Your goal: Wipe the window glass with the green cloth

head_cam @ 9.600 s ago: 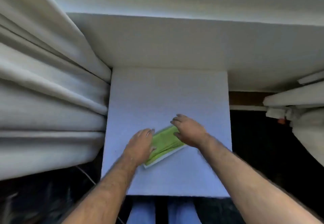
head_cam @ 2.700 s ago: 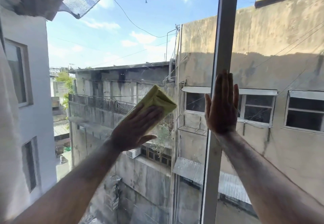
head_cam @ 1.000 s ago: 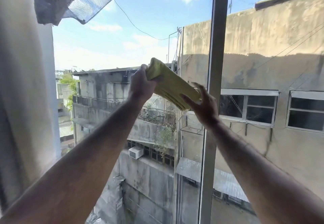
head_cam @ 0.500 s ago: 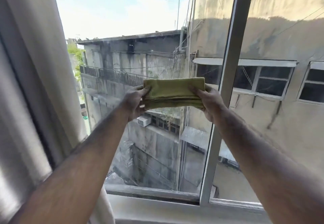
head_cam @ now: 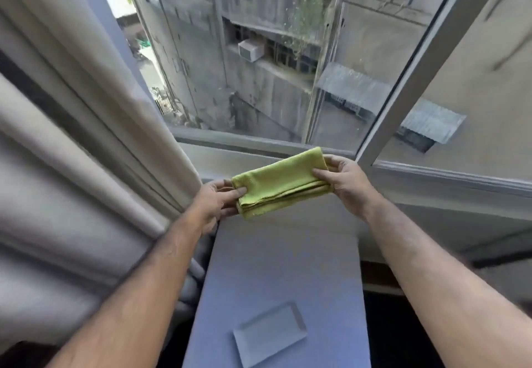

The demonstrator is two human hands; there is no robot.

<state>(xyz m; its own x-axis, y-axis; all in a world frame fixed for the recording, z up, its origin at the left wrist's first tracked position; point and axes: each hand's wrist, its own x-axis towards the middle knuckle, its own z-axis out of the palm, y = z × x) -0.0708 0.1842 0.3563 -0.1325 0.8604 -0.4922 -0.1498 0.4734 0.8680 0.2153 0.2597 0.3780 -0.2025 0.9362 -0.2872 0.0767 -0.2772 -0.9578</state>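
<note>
The green cloth (head_cam: 280,181) is folded into a long flat strip and hangs in the air between my two hands, above the far end of a pale blue table. My left hand (head_cam: 214,202) pinches its left end, thumb on top. My right hand (head_cam: 345,181) pinches its right end. The window glass (head_cam: 244,59) lies beyond and above the cloth, and neither the cloth nor a hand touches it. A grey upright frame bar (head_cam: 408,76) splits the glass into two panes.
A pale curtain (head_cam: 74,143) hangs in thick folds along the left, close to my left arm. The window sill (head_cam: 431,194) runs below the glass. A white rectangular tray (head_cam: 269,334) lies on the near part of the blue table (head_cam: 288,269).
Both hands have come down from in front of the glass to sill height with the folded cloth stretched between them. My view has tilted down, so the table and tray now show.
</note>
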